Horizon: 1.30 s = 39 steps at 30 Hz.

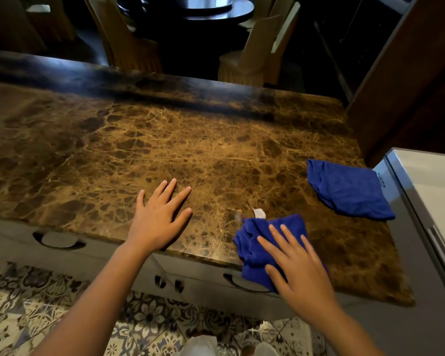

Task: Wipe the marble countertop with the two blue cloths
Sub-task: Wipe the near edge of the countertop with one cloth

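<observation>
The brown veined marble countertop (165,140) fills the middle of the view. A crumpled blue cloth (252,245) with a white tag lies at the counter's near edge and hangs partly over it. My right hand (298,268) rests flat on this cloth, fingers spread. A second blue cloth (350,191), folded, lies near the counter's right edge, apart from both hands. My left hand (159,217) lies flat on the bare marble near the front edge, fingers apart, holding nothing.
A silver appliance (427,201) stands against the counter's right side. Grey drawers with recessed handles (59,240) run below the front edge. Chairs (257,55) and a dark round table (216,9) stand beyond the far edge. Patterned floor tiles (36,304) lie below.
</observation>
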Motion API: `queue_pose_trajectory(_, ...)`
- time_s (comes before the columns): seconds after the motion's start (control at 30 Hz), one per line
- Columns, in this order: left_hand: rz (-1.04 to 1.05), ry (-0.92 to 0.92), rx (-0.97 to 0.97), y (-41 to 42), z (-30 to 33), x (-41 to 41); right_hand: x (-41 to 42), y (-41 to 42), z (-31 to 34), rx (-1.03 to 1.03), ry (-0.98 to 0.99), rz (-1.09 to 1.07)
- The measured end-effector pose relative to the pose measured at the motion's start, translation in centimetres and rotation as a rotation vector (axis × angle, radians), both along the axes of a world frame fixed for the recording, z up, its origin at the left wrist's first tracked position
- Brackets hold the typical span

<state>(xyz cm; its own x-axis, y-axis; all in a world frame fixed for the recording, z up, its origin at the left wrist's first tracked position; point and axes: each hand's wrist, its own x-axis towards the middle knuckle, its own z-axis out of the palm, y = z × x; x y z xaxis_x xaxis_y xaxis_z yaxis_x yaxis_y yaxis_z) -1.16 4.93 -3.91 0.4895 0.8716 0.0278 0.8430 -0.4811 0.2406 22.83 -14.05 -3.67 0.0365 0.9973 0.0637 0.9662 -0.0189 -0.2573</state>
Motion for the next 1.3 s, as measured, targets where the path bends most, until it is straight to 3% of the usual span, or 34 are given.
queue_pose_trajectory(0.13,0.003,0.012,0.008,0.1,-0.1,0.0,-1.8,-2.9,-0.7,0.016,-0.073,0.055)
queue_pose_trajectory(0.2,0.006,0.018,0.008,0.1,-0.2,0.0,-1.7,-2.4,-0.6,0.001,-0.089,-0.015)
queue_pose_trajectory(0.37,0.009,0.014,0.013,0.1,-0.1,-0.1,-0.4,4.2,0.4,-0.037,-0.059,-0.317)
queue_pose_trajectory(0.57,0.015,0.009,0.011,0.1,-0.1,-0.1,1.6,13.6,0.9,-0.126,-0.052,-0.337)
queue_pose_trajectory(0.77,0.025,0.000,0.010,0.1,-0.1,0.1,-0.4,17.0,1.0,-0.149,-0.074,-0.138)
queue_pose_trajectory(1.1,0.009,-0.021,0.010,0.2,0.0,0.2,-5.0,6.3,0.4,-0.007,-0.058,0.329)
queue_pose_trajectory(1.3,0.015,0.014,-0.003,0.1,0.2,0.0,-1.5,2.3,0.3,0.016,-0.082,0.354)
